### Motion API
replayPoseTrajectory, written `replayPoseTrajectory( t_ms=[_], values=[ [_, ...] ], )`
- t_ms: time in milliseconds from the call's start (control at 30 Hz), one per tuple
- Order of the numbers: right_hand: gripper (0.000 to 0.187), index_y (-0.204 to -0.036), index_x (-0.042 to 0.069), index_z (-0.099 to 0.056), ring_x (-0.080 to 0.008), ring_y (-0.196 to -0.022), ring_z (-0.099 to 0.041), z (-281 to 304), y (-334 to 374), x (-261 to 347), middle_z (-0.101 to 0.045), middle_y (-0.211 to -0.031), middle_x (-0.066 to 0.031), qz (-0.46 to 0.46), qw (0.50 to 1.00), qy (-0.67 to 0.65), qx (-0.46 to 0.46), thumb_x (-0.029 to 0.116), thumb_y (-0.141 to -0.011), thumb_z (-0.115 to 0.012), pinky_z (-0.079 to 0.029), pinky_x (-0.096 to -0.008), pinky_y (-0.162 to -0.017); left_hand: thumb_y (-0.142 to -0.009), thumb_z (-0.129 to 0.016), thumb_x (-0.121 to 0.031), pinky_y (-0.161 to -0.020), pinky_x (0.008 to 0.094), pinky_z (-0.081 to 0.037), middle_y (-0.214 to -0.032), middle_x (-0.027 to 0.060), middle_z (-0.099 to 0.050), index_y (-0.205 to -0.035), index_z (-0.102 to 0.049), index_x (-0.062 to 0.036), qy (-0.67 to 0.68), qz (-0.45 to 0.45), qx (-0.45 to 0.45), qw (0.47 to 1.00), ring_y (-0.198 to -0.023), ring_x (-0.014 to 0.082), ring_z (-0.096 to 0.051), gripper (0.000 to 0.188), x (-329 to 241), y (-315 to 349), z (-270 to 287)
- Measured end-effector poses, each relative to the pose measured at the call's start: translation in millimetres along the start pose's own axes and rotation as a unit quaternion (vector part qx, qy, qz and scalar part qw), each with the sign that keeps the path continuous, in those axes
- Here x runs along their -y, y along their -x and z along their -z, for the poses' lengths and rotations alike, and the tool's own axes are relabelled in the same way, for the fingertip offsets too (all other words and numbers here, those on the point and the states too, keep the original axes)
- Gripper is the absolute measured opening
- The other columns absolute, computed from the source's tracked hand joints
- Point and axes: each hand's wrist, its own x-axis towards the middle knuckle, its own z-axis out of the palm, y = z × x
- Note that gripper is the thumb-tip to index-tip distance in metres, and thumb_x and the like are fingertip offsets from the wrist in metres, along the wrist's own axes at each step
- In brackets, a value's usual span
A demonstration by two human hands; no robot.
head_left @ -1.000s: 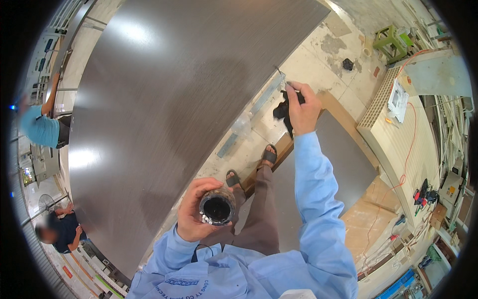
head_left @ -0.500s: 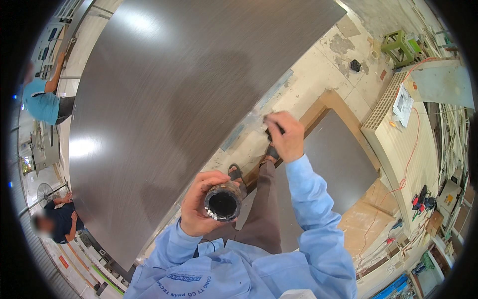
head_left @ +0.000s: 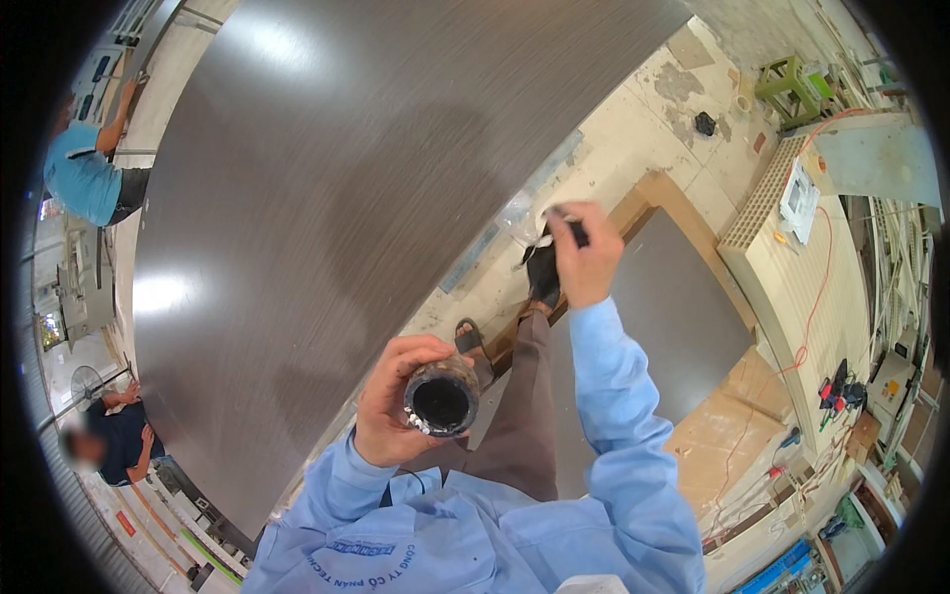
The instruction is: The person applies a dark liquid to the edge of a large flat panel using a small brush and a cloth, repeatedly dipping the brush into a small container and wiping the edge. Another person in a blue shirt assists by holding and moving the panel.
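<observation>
My left hand (head_left: 388, 401) is wrapped round an open-topped cylindrical pot (head_left: 404, 414), tilted so that its dark inside shows. Its outer wall is brown and stained, and white crumbs cling to the rim. My right hand (head_left: 591, 252) is raised ahead and to the right, its fingers pinched on a small black object (head_left: 580, 234) whose kind I cannot make out; the fingertips are smeared by motion. Beyond my left hand lies a large dark brown, wood-grained panel (head_left: 327, 208), apart from both hands.
A smaller grey panel (head_left: 668, 317) with cardboard edging (head_left: 648, 193) lies low on the right. Beyond it is a cream ribbed stack (head_left: 792, 267) with a red cord (head_left: 820, 287). A green stool (head_left: 789, 91) stands at the far right. Two people (head_left: 87, 173) stand along the left.
My right hand has moved a little to the right and nearer with the black object. My left hand and the pot have hardly moved. The person at the upper left has shifted slightly.
</observation>
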Motion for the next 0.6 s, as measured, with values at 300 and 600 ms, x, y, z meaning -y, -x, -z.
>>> replayPoseTrajectory(
  t_ms=[300, 600],
  values=[
    [0.01, -0.095, 0.003, -0.073, -0.0209, -0.08, -0.07, -8.2, 34.3, 17.7, -0.072, -0.089, -0.0108, 0.0, 0.994, -0.007, 0.107, 0.003, -0.086, -0.077, -0.054, -0.0322, -0.073, -0.07, -0.099, -0.014, -0.105, 0.046, -0.056, -0.137, 0.0163, -0.05, -0.138, -0.057, -0.0006, 0.011, -0.002, -0.004, 1.0, -0.124, 0.0332, -0.064, 0.081, 1.4, 14.8, 6.9],
    [0.007, -0.09, 0.002, -0.073, -0.0228, -0.079, -0.07, -15.3, 45.4, 33.4, -0.071, -0.087, -0.0094, -0.06, 0.995, -0.008, 0.084, 0.001, -0.085, -0.076, -0.055, -0.0327, -0.074, -0.067, -0.1, -0.016, -0.106, 0.0487, -0.058, -0.136, 0.0154, -0.05, -0.137, -0.057, -0.0001, 0.016, 0.003, -0.007, 1.0, -0.122, 0.0315, -0.065, 0.084, 5.9, 32.3, 17.6]
  ],
)
